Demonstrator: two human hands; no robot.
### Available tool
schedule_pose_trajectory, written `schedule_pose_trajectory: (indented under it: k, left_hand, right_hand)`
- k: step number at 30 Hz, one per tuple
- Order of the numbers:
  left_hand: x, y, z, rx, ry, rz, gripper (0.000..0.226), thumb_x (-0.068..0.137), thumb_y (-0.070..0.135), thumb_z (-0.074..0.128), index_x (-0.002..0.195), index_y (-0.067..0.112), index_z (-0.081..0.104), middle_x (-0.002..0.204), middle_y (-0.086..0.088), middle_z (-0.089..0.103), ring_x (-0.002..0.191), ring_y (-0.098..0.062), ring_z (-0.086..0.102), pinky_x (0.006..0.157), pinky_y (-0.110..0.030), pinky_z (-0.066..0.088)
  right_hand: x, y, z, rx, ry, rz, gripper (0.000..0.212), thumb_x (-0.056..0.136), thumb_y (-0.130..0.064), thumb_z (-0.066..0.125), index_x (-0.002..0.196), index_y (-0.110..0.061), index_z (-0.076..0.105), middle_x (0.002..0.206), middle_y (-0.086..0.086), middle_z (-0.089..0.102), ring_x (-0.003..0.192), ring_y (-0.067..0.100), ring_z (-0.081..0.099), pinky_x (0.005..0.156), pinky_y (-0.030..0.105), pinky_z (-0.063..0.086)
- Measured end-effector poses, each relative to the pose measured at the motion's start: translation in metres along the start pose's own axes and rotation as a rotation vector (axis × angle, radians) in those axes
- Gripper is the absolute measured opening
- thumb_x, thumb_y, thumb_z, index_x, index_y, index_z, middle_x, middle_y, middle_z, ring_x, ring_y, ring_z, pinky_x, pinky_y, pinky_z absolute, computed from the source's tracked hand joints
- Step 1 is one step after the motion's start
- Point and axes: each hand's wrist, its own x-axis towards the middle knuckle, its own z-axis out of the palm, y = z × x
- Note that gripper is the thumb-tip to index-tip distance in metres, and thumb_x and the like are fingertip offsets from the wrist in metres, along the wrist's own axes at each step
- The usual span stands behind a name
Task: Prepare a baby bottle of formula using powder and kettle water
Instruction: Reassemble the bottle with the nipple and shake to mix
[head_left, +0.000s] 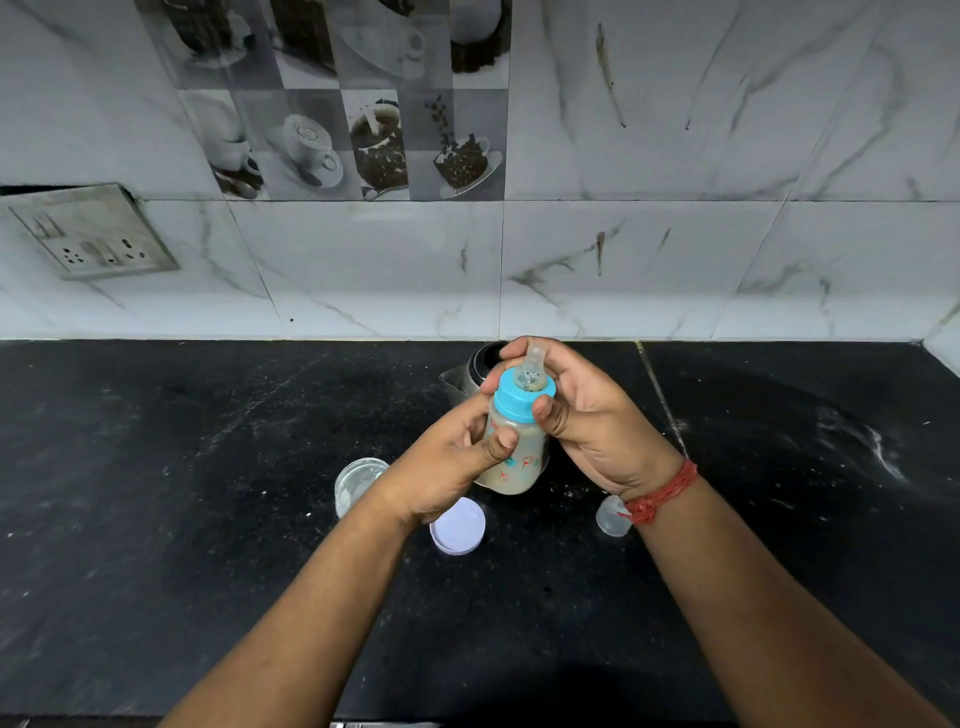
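A baby bottle (522, 457) with pale milky liquid inside, a blue collar and a clear teat is held above the black counter. My left hand (447, 462) grips its body from the left. My right hand (576, 410) wraps the blue collar (522, 397) and teat from the right. Behind the bottle stands the steel kettle (467, 374), mostly hidden by my hands. A clear powder jar (356, 480) stands open to the left, and its white lid (458, 526) lies flat in front of the bottle.
A clear bottle cap (612, 517) lies on the counter under my right wrist. Powder specks are scattered over the black counter (208, 467). A marble tiled wall (675, 260) closes the back, with a socket plate (88, 231) at the left.
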Motion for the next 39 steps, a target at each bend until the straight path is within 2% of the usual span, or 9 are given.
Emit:
schedule_pose_trajectory:
  k: [5,9,15,19,22,25,29,32,39]
  left_hand:
    - [0.002,-0.003,0.006,0.095,0.119,0.071,0.074,0.075,0.067,0.078,0.133,0.027,0.06,0.124,0.004,0.071,0.121,-0.014,0.065,0.1,-0.032,0.051]
    - [0.001,-0.007,0.008,0.185,0.175,0.103,0.071,0.074,0.073,0.073,0.13,0.03,0.059,0.118,0.015,0.072,0.113,-0.003,0.065,0.095,-0.024,0.052]
    - [0.005,-0.021,0.007,0.289,0.232,0.102,0.045,0.085,0.05,0.068,0.126,0.032,0.06,0.114,0.011,0.072,0.107,-0.003,0.066,0.092,-0.022,0.053]
    - [0.008,-0.026,0.003,0.328,0.246,0.103,0.038,0.089,0.038,0.069,0.125,0.032,0.059,0.117,0.006,0.07,0.107,-0.001,0.066,0.09,-0.02,0.052]
    - [0.009,-0.036,0.001,0.337,0.269,0.067,0.04,0.09,0.039,0.076,0.126,0.031,0.059,0.117,0.01,0.071,0.11,-0.003,0.067,0.092,-0.022,0.053]
    - [0.01,-0.048,0.001,0.326,0.32,0.028,0.037,0.091,0.024,0.075,0.123,0.031,0.058,0.117,0.01,0.07,0.106,0.003,0.066,0.09,-0.019,0.053]
    - [0.01,-0.062,-0.003,0.314,0.375,-0.029,0.036,0.088,0.02,0.078,0.115,0.034,0.059,0.116,0.009,0.07,0.104,0.0,0.066,0.087,-0.018,0.053]
    - [0.009,-0.069,-0.007,0.333,0.416,-0.058,0.037,0.088,0.017,0.08,0.114,0.032,0.058,0.114,0.008,0.07,0.1,-0.001,0.065,0.083,-0.013,0.051]
    - [0.005,-0.088,-0.014,0.381,0.422,-0.124,0.044,0.085,0.024,0.084,0.121,0.026,0.059,0.117,0.002,0.07,0.11,-0.015,0.066,0.097,-0.035,0.054]
  right_hand:
    - [0.003,0.007,0.01,0.036,0.148,-0.035,0.079,0.078,-0.046,0.08,0.134,-0.002,0.045,0.116,0.01,0.067,0.109,0.02,0.065,0.091,0.031,0.054]
    - [0.003,0.016,0.014,0.06,0.236,-0.042,0.081,0.074,-0.048,0.083,0.131,-0.004,0.048,0.115,0.007,0.069,0.107,0.018,0.065,0.088,0.03,0.055]
    - [0.001,0.027,0.015,0.07,0.326,-0.048,0.075,0.07,-0.048,0.085,0.126,-0.01,0.053,0.114,0.006,0.071,0.108,0.018,0.066,0.088,0.03,0.055]
    - [-0.003,0.035,0.008,0.036,0.343,-0.006,0.08,0.074,-0.048,0.083,0.135,-0.01,0.048,0.131,0.008,0.067,0.121,0.018,0.063,0.096,0.032,0.054]
    - [-0.008,0.039,-0.005,-0.079,0.292,0.046,0.077,0.076,-0.052,0.08,0.137,-0.017,0.048,0.141,0.007,0.06,0.132,0.019,0.056,0.108,0.036,0.048]
    - [-0.015,0.045,-0.02,-0.176,0.345,0.08,0.068,0.083,-0.047,0.072,0.139,-0.017,0.048,0.142,0.004,0.059,0.134,0.014,0.055,0.113,0.034,0.044]
    - [-0.03,0.062,-0.052,-0.4,0.509,0.163,0.036,0.094,-0.025,0.069,0.128,-0.018,0.059,0.13,0.0,0.065,0.124,0.013,0.061,0.107,0.03,0.048]
    - [-0.048,0.083,-0.081,-0.702,0.611,0.335,0.027,0.095,-0.019,0.068,0.122,-0.016,0.063,0.126,-0.001,0.063,0.121,0.015,0.06,0.097,0.025,0.046]
    - [-0.088,0.134,-0.114,-1.237,0.3,0.801,0.056,0.088,-0.034,0.073,0.139,-0.025,0.052,0.139,0.004,0.045,0.128,0.029,0.045,0.105,0.042,0.046]
